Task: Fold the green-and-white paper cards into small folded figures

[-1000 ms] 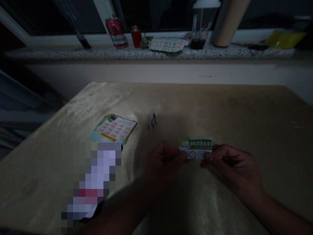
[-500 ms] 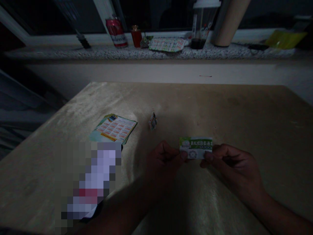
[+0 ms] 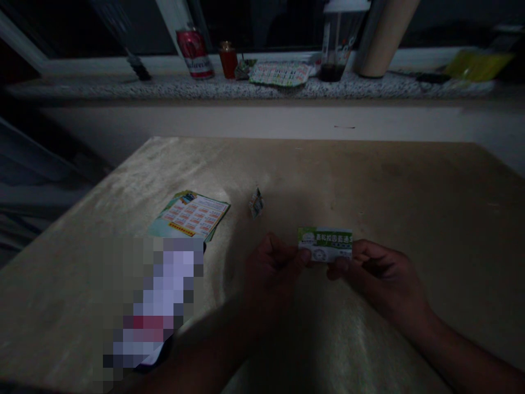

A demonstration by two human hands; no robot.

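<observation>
A small green and white printed paper (image 3: 326, 243), folded or card-sized, is held just above the table between both hands. My left hand (image 3: 274, 268) pinches its lower left corner with thumb and fingers. At the right end my right hand (image 3: 381, 273) grips it, thumb along the lower edge and fingers behind. To the left lies a stack of printed leaflets (image 3: 197, 213), the top one covered in red and white blocks. Between stack and hands stands a small folded paper piece (image 3: 256, 203).
A blurred-out phone-like device (image 3: 164, 295) lies on the table (image 3: 369, 175) beside my left forearm. Along the stone windowsill (image 3: 123, 87) stand a red can (image 3: 196, 53), an orange-red bottle (image 3: 228, 61), a crumpled packet (image 3: 279, 74), a lidded cup (image 3: 334, 60) and a tan cylinder (image 3: 385, 41).
Both hands have shifted slightly, the right one leftward and the paper a little left and up with them. The other things have stayed in place.
</observation>
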